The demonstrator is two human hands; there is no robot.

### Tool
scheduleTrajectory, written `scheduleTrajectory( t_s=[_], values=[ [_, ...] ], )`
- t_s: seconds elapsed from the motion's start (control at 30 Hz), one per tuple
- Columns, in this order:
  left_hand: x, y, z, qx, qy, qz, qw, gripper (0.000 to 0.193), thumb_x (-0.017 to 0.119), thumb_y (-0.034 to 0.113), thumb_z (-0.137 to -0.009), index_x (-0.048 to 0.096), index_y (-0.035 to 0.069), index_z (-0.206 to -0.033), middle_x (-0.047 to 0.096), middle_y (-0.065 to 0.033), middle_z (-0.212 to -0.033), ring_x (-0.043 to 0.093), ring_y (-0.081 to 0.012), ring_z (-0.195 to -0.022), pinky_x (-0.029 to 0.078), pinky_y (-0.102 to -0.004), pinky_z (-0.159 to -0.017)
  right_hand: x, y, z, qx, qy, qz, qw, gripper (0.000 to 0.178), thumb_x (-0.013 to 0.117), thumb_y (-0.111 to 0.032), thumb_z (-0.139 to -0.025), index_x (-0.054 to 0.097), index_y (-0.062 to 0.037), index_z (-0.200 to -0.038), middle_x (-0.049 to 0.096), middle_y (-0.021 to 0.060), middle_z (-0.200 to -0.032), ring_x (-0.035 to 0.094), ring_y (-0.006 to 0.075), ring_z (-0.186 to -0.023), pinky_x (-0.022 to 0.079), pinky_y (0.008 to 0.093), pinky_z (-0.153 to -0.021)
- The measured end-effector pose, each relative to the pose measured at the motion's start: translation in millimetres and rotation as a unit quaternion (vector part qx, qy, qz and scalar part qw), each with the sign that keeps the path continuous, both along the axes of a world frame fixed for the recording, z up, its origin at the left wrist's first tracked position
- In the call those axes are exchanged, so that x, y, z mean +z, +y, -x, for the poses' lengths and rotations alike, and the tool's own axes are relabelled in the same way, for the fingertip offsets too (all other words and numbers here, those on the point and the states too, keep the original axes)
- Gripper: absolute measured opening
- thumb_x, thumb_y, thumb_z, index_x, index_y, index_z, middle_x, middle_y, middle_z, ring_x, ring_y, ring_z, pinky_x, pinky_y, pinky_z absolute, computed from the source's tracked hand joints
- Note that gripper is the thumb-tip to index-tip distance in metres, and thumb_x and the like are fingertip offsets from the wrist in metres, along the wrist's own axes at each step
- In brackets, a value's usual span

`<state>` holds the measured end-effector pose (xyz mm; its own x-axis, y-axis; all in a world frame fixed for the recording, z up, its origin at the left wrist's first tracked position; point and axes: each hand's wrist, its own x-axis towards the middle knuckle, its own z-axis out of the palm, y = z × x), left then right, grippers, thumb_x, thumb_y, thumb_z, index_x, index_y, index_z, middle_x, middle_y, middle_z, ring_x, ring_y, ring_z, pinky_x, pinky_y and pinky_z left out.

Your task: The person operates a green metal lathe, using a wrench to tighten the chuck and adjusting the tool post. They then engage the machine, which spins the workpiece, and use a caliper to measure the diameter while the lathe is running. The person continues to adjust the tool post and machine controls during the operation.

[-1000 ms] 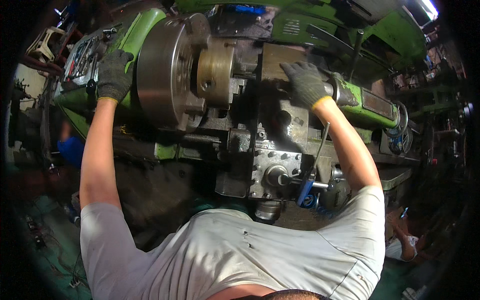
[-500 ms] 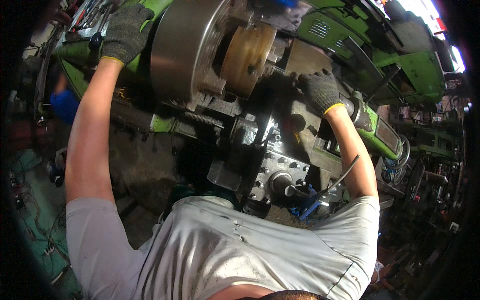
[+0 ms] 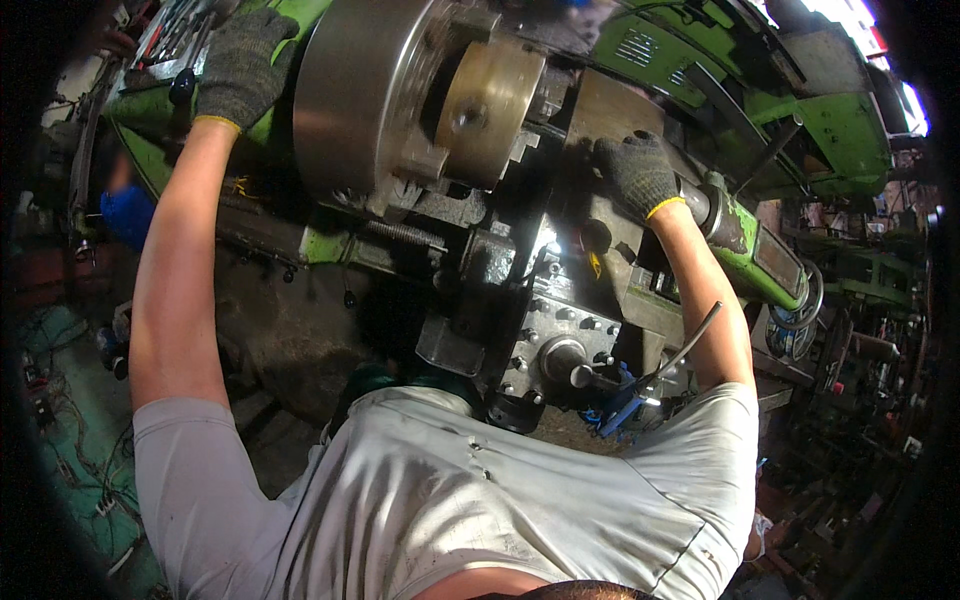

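My left hand [image 3: 243, 68], in a grey knit glove, lies over the green headstock [image 3: 290, 55] of a lathe, fingers spread and beside a black lever knob [image 3: 182, 87]. A large steel chuck [image 3: 350, 100] stands just right of it, and a brownish metal ring-shaped workpiece [image 3: 490, 112] sits in the jaws, with a round hole in its side. My right hand [image 3: 640, 172], gloved alike, is closed in front of the tailstock barrel [image 3: 692, 205]. Its curled fingers hide whatever they may grip. It is apart from the workpiece.
Nearer me are the square tool post [image 3: 562, 345] with several bolts and its handle [image 3: 690, 345]. Blue-handled pliers or a similar tool [image 3: 625, 408] lie beside it. The green tailstock [image 3: 760, 260] has a handwheel [image 3: 808, 300]. Tools [image 3: 180, 35] lie at the upper left.
The chuck and workpiece have turned; the hole in the workpiece has moved up and left. My right hand's fingers have drawn in from the workpiece side. My left hand has barely shifted.
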<state>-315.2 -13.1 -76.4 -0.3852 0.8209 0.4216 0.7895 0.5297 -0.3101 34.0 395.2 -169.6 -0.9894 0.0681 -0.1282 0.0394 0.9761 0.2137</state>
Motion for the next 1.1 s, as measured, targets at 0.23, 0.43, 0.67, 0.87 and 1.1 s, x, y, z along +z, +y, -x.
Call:
scheduleTrajectory(
  t_s=[0.23, 0.43, 0.67, 0.87, 1.1],
  values=[
    [-9.9, -3.2, 6.5, -0.029, 0.034, -0.032, 0.999, 0.021, 0.065, 0.019, -0.093, 0.073, 0.01, -0.111, 0.069, -0.0174, -0.11, 0.066, -0.0411, -0.103, 0.053, -0.0502, -0.091, -2.8, -0.7, 0.1, -0.001, 0.012, -0.001, 1.0, 0.027, 0.061, -0.028, -0.094, 0.071, -0.0182, -0.117, 0.075, 0.0148, -0.1, 0.069, 0.0346, -0.101, 0.046, 0.0478, -0.1],
    [-14.9, -1.6, 17.5, -0.076, 0.071, -0.055, 0.993, 0.02, 0.065, 0.018, -0.093, 0.073, 0.01, -0.108, 0.069, -0.0183, -0.109, 0.066, -0.0418, -0.1, 0.053, -0.0506, -0.088, 2.7, -5.0, -6.6, -0.008, 0.146, 0.022, 0.989, 0.038, 0.07, -0.033, -0.09, 0.069, -0.0122, -0.122, 0.069, 0.0159, -0.112, 0.063, 0.0359, -0.11, 0.043, 0.0491, -0.104],
    [-15.6, -11.0, 13.1, 0.032, 0.006, -0.003, 0.999, 0.028, 0.067, 0.029, -0.094, 0.072, 0.012, -0.117, 0.068, -0.0146, -0.125, 0.06, -0.0365, -0.122, 0.046, -0.0489, -0.105, 46.1, -44.6, -78.3, -0.086, 0.254, 0.171, 0.948, 0.048, 0.076, -0.029, -0.089, 0.065, -0.01, -0.131, 0.066, 0.0151, -0.124, 0.06, 0.0398, -0.117, 0.05, 0.0476, -0.098],
    [-5.3, -1.7, 4.8, -0.008, 0.01, -0.005, 1.0, 0.024, 0.067, 0.026, -0.093, 0.071, 0.012, -0.111, 0.067, -0.0138, -0.116, 0.061, -0.0366, -0.115, 0.047, -0.0493, -0.1, 3.6, -51.5, -157.9, -0.287, 0.149, 0.312, 0.893, 0.069, 0.081, -0.029, -0.088, 0.054, -0.0101, -0.148, 0.06, 0.0235, -0.14, 0.06, 0.0369, -0.129, 0.051, 0.0439, -0.106],
    [-11.0, -1.0, 11.9, -0.021, 0.021, -0.041, 0.999, 0.024, 0.067, 0.025, -0.093, 0.071, 0.011, -0.112, 0.066, -0.0149, -0.114, 0.062, -0.0371, -0.112, 0.048, -0.0488, -0.1, -39.6, -62.6, -157.2, -0.348, 0.163, 0.372, 0.845, 0.049, 0.078, -0.031, -0.09, 0.066, -0.0076, -0.131, 0.073, 0.0195, -0.117, 0.073, 0.034, -0.104, 0.058, 0.0413, -0.088]
  ],
)
